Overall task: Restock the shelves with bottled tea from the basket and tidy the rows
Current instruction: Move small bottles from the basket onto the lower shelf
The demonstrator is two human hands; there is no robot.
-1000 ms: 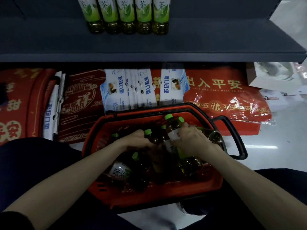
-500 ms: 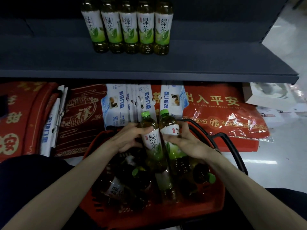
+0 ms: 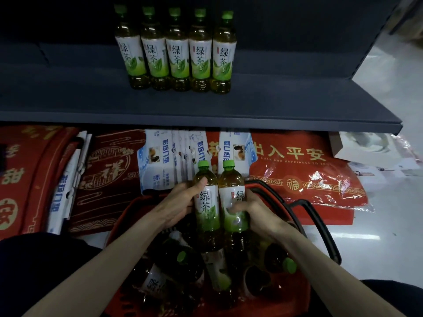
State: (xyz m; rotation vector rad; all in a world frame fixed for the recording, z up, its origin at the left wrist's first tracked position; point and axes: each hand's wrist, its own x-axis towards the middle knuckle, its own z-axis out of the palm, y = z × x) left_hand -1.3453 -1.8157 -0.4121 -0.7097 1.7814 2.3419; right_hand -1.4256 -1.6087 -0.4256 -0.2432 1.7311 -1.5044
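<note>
Across the upper half of the view, from nine o'clock round to three, runs a dark metal shelf, matte and flat, with a squared front lip. Below that lip, red doormats with gold lettering lie stacked. The one toward three o'clock is wrapped in crinkled glossy film, and blue-and-white card packets stand fanned on the mats just above centre. A pale box sits at two o'clock. At six o'clock a red plastic basket rests on the pale, shiny floor, its black looped handle folded out toward four o'clock. At twelve o'clock a row of five bottles stands upright on the shelf, shoulder to shoulder with labels forward. They are clear plastic over amber-green tea, with white-and-green wraps and green screw caps. At the centre, above the basket's far rim, two matching bottles are held upright, touching side by side. The left bottle is grasped by the left hand, which reaches in from eight o'clock with its thumb curled across the top of the label and its fingers hidden behind. The right bottle is grasped by the right hand, which comes from four o'clock with its fingers wrapped over the lower label. Beneath the pair, more bottles lie tumbled on their sides in the dim basket, caps pointing different ways. The packets and the shelf lip lie between the held caps and the shelf surface.
</note>
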